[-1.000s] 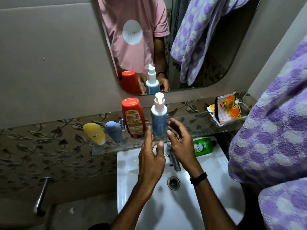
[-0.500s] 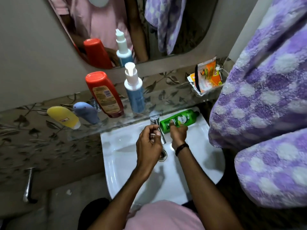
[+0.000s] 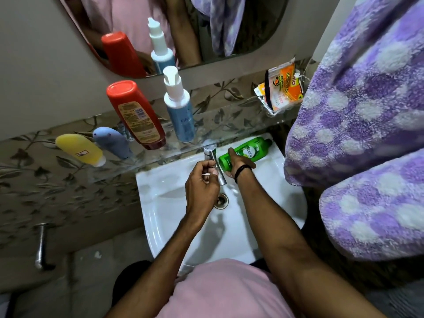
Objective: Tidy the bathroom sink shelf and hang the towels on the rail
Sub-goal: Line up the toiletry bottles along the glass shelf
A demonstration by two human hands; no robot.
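Green plastic bottle lies on its side at the back right corner of the white ceramic sink, under the front edge of the clear glass shelf. The right hand rests on its near end, fingers curled around it. The left hand hovers beside the chrome tap, fingers loosely curled, holding nothing I can make out. On the shelf stand a white-capped blue pump bottle and an inverted red bottle; a blue-grey tube and a yellow tube lie toward its left end, an orange packet at its right end. Purple-and-white checked towels hang at the right.
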